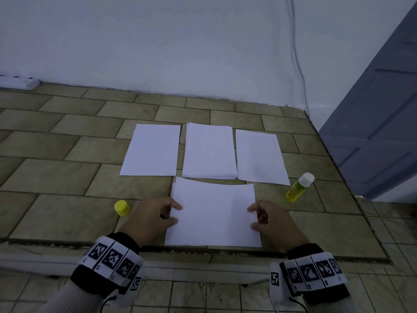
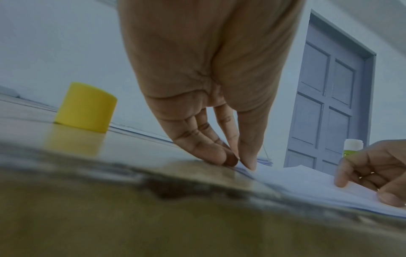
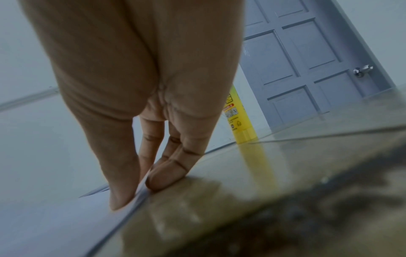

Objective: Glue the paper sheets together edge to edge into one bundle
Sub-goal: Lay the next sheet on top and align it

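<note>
A small bundle of white paper sheets (image 1: 213,213) lies on the tiled floor (image 1: 67,177), between the two hands. The left hand (image 1: 150,219) pinches its left edge, thumb on top and fingertips (image 2: 219,159) at the rim. The right hand (image 1: 274,219) pinches the right edge likewise, thumb on the paper, fingers (image 3: 167,173) curled against the floor beside it. Just beyond the bundle lie a single sheet (image 1: 152,150), a thicker stack (image 1: 208,151) and another sheet (image 1: 260,158), side by side. An uncapped yellow glue stick (image 1: 299,187) stands right of the bundle; its yellow cap (image 1: 122,207) sits just left of the left hand.
</note>
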A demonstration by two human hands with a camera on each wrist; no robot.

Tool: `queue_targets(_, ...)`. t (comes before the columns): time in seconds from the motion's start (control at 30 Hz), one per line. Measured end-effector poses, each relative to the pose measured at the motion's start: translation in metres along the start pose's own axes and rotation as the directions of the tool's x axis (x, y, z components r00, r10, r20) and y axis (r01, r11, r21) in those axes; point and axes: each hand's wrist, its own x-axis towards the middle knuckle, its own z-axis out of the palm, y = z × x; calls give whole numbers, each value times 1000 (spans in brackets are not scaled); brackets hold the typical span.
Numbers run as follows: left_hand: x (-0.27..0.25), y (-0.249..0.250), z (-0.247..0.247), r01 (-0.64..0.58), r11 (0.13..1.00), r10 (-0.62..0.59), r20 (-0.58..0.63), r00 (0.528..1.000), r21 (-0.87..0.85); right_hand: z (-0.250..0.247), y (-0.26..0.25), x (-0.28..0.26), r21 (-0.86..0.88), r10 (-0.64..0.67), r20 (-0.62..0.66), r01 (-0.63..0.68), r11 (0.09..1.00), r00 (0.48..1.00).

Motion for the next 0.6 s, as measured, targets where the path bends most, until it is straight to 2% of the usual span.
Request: queue_targets(0.6,-1,-6,2,-9,999,9,-14,1000,-40,-2,-8,0,-27,11,28,-11,1000,1000)
